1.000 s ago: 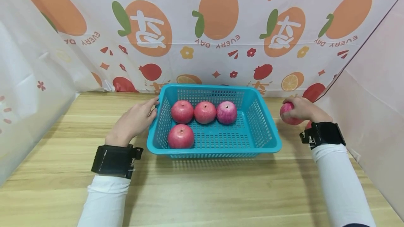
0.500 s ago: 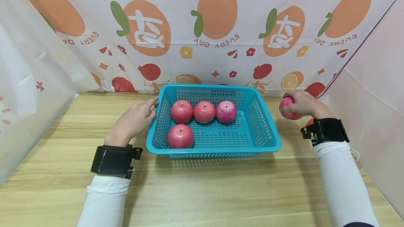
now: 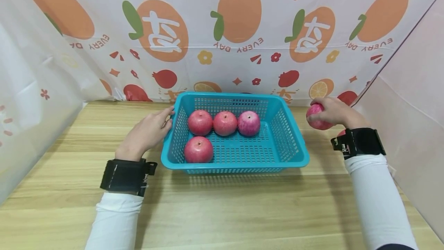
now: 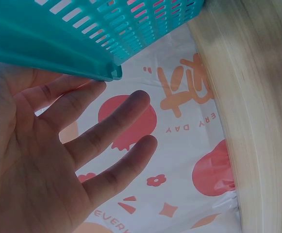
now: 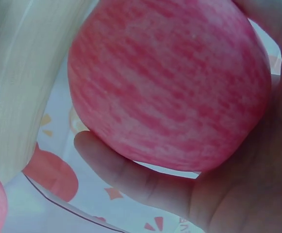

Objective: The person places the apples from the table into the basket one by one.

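Observation:
My right hand (image 3: 335, 112) grips a red apple (image 3: 320, 125) beyond the basket's right side. In the right wrist view the streaked apple (image 5: 170, 87) fills the palm, with a finger curled beneath it. My left hand (image 3: 147, 134) is at the left rim of the blue plastic basket (image 3: 236, 166). The left wrist view shows its fingers extended and spread, one fingertip right at the rim. Inside the basket, three apples line the back: two red ones (image 3: 200, 122) (image 3: 225, 123) and a purplish one (image 3: 248, 123). Another red apple (image 3: 198, 149) sits at front left.
Another apple (image 3: 341, 132) lies on the wooden table (image 3: 243, 211), mostly hidden behind my right wrist. A fruit-print sheet (image 3: 239, 65) hangs behind the basket, and pale sheeting (image 3: 409, 99) borders the right side.
My right hand has moved slightly up and away with the apple in its grip. The left hand and the basket have stayed in place.

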A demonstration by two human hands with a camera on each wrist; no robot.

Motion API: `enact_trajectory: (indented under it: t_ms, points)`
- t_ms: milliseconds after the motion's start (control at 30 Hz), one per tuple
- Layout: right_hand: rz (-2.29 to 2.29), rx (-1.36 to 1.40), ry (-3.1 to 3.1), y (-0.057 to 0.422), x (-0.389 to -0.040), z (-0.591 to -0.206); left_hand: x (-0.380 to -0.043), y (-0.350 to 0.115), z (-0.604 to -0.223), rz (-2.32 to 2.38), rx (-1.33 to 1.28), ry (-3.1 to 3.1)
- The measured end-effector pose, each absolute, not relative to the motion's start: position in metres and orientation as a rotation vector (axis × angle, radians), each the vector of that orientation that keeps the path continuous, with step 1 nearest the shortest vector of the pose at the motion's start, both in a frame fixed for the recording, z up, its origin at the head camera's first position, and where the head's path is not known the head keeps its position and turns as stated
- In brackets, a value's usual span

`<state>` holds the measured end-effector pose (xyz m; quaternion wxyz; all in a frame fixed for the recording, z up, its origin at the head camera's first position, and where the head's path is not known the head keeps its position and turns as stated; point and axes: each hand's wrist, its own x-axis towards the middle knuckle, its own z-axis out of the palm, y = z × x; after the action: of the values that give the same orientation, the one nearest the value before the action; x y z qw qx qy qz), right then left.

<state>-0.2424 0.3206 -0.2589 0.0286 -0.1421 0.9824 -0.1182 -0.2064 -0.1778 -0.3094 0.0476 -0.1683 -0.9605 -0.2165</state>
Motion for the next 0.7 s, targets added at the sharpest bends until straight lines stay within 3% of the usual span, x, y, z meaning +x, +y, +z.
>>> enact_trajectory:
  t_ms: [700]
  points:
    - [-0.389,-0.485,3.063,0.299,-0.237,-0.247,-0.205,-0.180,-0.308,-0.664,-0.521,-2.933]
